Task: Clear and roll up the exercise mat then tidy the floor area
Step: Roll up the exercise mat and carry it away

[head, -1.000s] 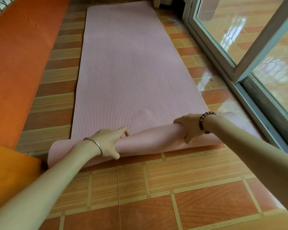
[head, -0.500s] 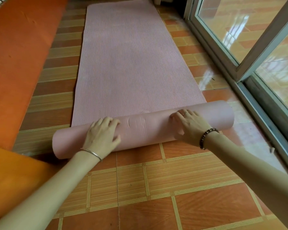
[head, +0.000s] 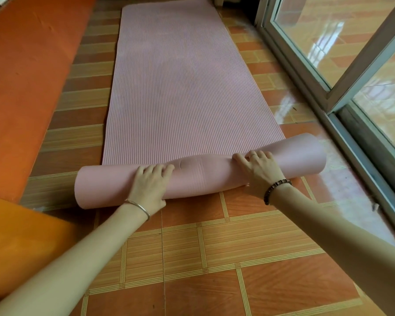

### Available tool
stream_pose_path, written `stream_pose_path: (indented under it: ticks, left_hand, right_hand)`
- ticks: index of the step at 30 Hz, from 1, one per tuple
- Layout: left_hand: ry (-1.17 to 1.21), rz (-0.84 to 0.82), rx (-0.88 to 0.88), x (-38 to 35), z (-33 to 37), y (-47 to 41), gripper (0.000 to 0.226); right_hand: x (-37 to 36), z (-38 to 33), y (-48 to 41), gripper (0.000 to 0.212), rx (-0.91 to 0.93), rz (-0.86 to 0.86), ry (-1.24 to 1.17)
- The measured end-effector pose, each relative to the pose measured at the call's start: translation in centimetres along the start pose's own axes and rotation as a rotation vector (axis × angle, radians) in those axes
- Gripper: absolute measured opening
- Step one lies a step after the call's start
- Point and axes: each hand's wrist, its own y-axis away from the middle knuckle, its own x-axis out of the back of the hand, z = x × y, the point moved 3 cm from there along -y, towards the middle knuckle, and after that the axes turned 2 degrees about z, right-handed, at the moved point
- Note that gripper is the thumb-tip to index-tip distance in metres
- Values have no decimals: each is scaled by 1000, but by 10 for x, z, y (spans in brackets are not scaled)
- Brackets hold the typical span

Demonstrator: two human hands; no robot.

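A pink ribbed exercise mat [head: 183, 87] lies flat on the tiled floor and stretches away from me. Its near end is wound into a smooth pink roll [head: 205, 174] lying across the floor, higher on the right. My left hand [head: 149, 187], with a thin metal bangle, presses palm down on the roll left of centre, fingers spread over its top. My right hand [head: 258, 171], with a dark bead bracelet, presses on the roll right of centre, fingers reaching over its top edge. Nothing lies on the flat part of the mat.
An orange surface [head: 25, 76] runs along the left side. A yellow-orange cushion or block [head: 18, 242] sits at the near left, close to the roll's left end. Sliding glass doors with a metal frame and track [head: 342, 115] line the right side. Orange-brown tiles [head: 214, 258] lie between me and the roll.
The roll has moved away from me and grown thicker. Both hands went from gripping the folded edge to lying on top of the roll and pushing it along.
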Motion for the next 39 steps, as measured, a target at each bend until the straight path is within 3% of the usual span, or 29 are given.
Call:
stream_pose_path:
  ticks: [3, 9, 11, 14, 19, 22, 24, 28, 30, 39]
  left_hand:
    - [81, -115, -50, 12, -1, -1, 84]
    - [196, -289, -107, 24, -8, -7, 87]
    - [191, -274, -93, 29, -13, -13, 92]
    - [140, -137, -59, 38, -16, -16, 98]
    - [104, 173, 69, 42, -18, -13, 75]
    - [139, 274, 94, 35, -12, -5, 61]
    - [145, 248, 91, 27, -8, 2, 67]
    - [-2, 90, 76, 6, 2, 4, 107]
    - [-75, 27, 77, -2, 5, -4, 117]
    - [-80, 18, 48, 6, -1, -15, 84]
  right_hand:
    - [11, 9, 2, 71, 17, -93, -36]
    - [26, 21, 6, 88, 29, -286, -160]
    - [28, 22, 5, 98, 17, -250, -189]
    - [31, 24, 8, 102, 7, -52, -172]
    - [26, 17, 17, 53, 10, 241, -249]
    - [20, 12, 20, 54, -28, 242, -261]
    - [17, 8, 19, 70, -32, 200, -217]
    - [4, 0, 12, 95, -56, 111, -114]
    - [-3, -4, 7, 103, -82, 85, -71]
    - [6, 0, 0, 64, -60, 35, -51]
